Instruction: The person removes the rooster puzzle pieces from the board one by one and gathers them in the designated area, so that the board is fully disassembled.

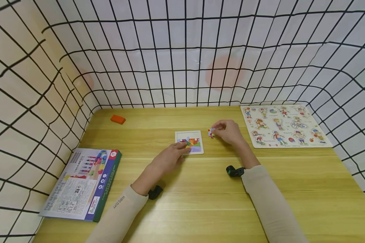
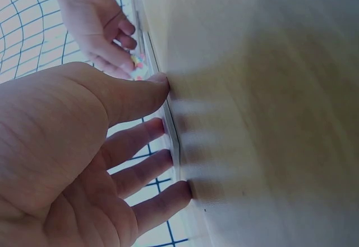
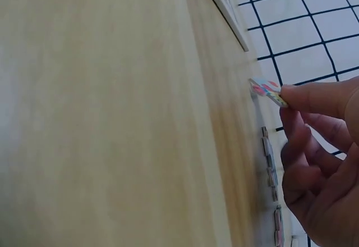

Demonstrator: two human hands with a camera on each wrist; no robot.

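A small square picture puzzle in a white frame (image 1: 201, 143) lies mid-table, with colourful pieces filling part of it. My left hand (image 1: 170, 157) rests at its lower left, fingers stretched over the picture and covering that corner. In the left wrist view, the thumb and fingertips of the left hand (image 2: 73, 146) meet the frame's edge (image 2: 170, 126). Just right of the puzzle, my right hand (image 1: 228, 131) pinches a colourful jigsaw piece (image 1: 211, 132) between thumb and finger. The right wrist view shows this piece (image 3: 266, 90) tilted, its other fingers curled behind.
A white board with sports figures (image 1: 280, 126) lies at the right rear. At the left is a flat beaded-toy box (image 1: 82, 184), and an orange-red block (image 1: 118, 119) sits behind it. Black-lined white sheeting (image 1: 176, 60) encloses the table at the back and sides.
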